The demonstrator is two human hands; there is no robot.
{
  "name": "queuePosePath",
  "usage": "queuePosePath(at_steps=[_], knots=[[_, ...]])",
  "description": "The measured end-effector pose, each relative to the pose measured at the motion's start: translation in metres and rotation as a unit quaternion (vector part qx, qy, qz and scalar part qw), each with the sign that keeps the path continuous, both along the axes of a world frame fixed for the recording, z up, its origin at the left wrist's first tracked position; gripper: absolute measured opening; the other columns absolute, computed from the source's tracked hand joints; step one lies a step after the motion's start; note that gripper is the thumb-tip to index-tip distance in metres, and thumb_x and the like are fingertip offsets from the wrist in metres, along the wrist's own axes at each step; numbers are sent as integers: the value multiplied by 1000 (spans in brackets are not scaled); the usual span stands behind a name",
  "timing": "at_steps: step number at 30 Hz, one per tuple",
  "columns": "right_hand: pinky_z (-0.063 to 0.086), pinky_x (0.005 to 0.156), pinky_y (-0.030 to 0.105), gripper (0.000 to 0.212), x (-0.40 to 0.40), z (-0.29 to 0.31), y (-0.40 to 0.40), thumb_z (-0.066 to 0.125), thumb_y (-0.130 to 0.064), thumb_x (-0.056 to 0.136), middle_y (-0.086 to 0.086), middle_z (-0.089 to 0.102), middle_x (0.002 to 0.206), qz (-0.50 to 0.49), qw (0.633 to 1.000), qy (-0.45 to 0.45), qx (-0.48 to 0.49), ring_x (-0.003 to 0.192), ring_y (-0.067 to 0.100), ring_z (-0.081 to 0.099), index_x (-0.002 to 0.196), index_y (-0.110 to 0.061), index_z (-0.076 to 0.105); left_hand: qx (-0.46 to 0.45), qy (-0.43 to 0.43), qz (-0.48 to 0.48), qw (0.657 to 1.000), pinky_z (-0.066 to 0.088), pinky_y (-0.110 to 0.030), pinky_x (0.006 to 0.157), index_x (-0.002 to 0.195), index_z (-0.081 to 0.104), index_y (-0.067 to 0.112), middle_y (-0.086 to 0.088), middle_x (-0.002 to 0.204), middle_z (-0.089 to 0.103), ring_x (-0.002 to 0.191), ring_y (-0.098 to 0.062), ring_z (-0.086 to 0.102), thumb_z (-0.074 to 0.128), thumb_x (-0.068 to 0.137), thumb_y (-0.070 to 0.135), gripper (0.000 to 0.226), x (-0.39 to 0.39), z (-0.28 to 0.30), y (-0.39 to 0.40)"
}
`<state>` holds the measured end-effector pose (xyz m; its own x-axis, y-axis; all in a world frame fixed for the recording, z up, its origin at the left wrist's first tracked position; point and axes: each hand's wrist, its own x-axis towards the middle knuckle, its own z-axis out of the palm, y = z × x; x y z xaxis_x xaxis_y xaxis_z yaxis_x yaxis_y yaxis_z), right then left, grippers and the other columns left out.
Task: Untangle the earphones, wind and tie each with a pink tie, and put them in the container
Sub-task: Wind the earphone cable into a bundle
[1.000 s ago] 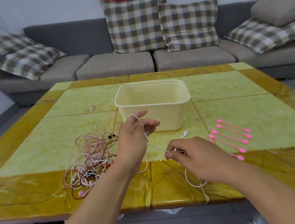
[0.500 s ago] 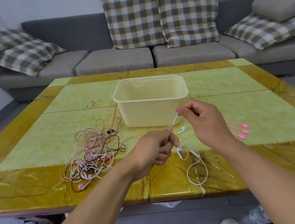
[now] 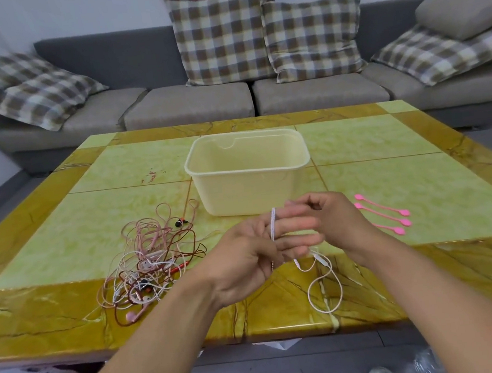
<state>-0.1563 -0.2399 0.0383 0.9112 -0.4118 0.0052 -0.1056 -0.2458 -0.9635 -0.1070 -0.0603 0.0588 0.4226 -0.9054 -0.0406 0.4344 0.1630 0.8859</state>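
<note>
A white earphone cable (image 3: pixel 324 292) is wrapped in a few turns round the straight fingers of my left hand (image 3: pixel 246 256); its loose end loops down onto the table's near edge. My right hand (image 3: pixel 331 222) sits just right of those fingers with its fingers curled, pinching the cable. A tangle of pink, white and brown earphones (image 3: pixel 151 258) lies to the left. The cream plastic container (image 3: pixel 248 167) stands behind my hands. Three pink ties (image 3: pixel 385 213) show on the table to the right; my right hand hides any others.
The yellow-green stone table (image 3: pixel 104 220) has a darker brown border and its near edge is just under my forearms. A grey sofa (image 3: pixel 186 104) with checked cushions runs along the far side.
My left hand has opened its fingers and the white cable now winds round them. My right hand has come down and closer to the left fingers, carrying the cable round.
</note>
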Motion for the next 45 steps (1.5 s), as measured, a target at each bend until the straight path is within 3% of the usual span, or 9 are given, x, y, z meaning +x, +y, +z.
queuePosePath(at_steps=[5,11,14,17,21,30,34,38,45], knots=[[33,50,18,31,-8,-3,20,65,-32,99,-5,59,54,98,982,69,-146,45,2,43,69,-33,72,-68,68,194,976,48,-36,109,152,28,1,-11,134,66,125,-27,63,28,92,-27,65,11,-2,-12],[37,54,24,22,-19,7,34,59,-48,99,-9,62,59,175,938,87,-286,49,4,48,105,-38,77,115,-299,336,886,35,-18,115,159,16,8,4,148,51,140,-10,46,25,106,-6,56,36,-35,-3],[35,55,25,20,-29,20,36,64,-45,97,-9,51,53,182,962,31,-199,49,3,42,94,-30,78,210,-412,294,837,30,6,91,155,33,10,13,144,50,136,-8,46,29,102,-10,57,39,-42,2],[35,54,25,24,-30,24,25,57,-36,101,-2,48,53,134,983,-37,-124,49,9,41,93,-30,78,240,-311,204,897,42,-4,71,147,48,16,13,108,70,95,-11,68,31,106,-4,48,29,-35,1],[31,49,24,21,-24,21,11,63,-35,98,-1,44,52,16,992,-88,-84,50,13,36,84,-27,77,214,-185,75,956,28,-30,54,127,64,-1,-4,69,67,48,-17,38,32,101,5,42,15,-19,4],[35,53,23,10,-11,11,8,79,-32,84,-10,43,53,-79,990,-101,61,50,7,37,85,-22,77,75,8,-62,995,25,-20,50,131,64,1,4,59,23,48,-8,23,42,103,16,39,5,-2,6],[47,65,41,13,-6,9,11,80,-35,82,-11,40,55,-87,984,-117,104,54,9,38,83,-22,77,53,42,-97,993,47,-21,57,138,55,-2,-3,65,51,57,-16,56,40,102,6,40,2,-1,5],[37,56,23,13,-7,9,13,79,-33,83,-10,44,56,-80,986,-110,99,51,7,38,85,-21,75,25,75,-141,987,60,-23,68,130,59,-3,-18,109,73,87,-27,76,36,97,-12,41,1,1,4],[41,60,23,17,-4,9,21,79,-39,79,-11,46,55,-92,983,-121,103,54,8,41,86,-23,76,32,23,-84,996,51,-25,63,100,72,6,-8,72,67,64,-22,66,40,77,-20,48,-2,-5,1]])
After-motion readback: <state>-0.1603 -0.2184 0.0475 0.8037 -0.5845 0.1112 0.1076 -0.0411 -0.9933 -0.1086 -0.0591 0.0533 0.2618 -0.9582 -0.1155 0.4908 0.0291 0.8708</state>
